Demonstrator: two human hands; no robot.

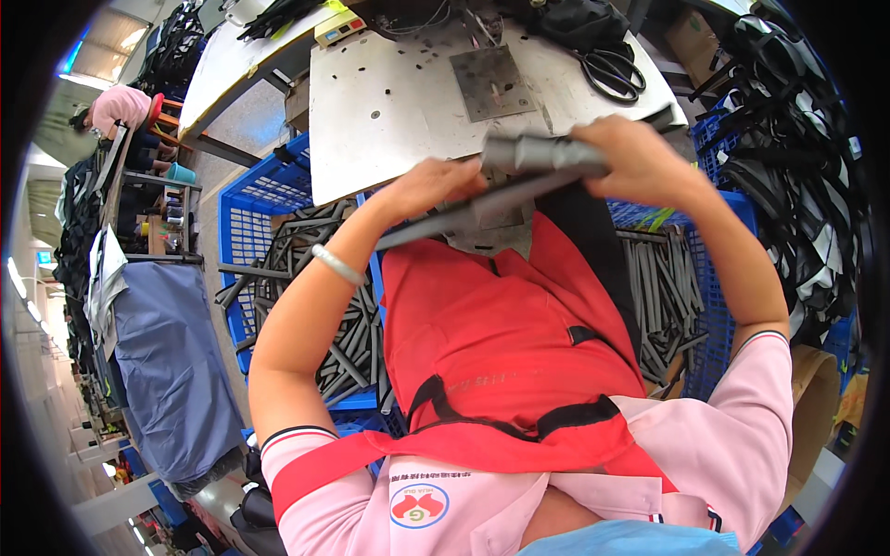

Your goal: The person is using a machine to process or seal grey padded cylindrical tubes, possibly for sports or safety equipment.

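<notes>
In front of my red apron, both hands are raised over the table's near edge, smeared by motion. My right hand (635, 162) is closed round several grey foam-like tubes (533, 153), which stretch leftward. My left hand (436, 188) has its fingers bent against the left end of the same tubes, above one long tube that slants down to the left. More grey tubes lie loose in a blue plastic basket (252, 218) on my left. Others lie mostly lengthwise in a second blue basket (718, 306) on my right.
A white worktable (371, 120) bears a dark metal plate (491, 83), black-handled scissors (612, 74) and a small yellow-and-white box (339, 29). Black straps (788, 176) hang at the right. A blue cloth (171, 361) covers something at left; farther off, another person (120, 109) bends over.
</notes>
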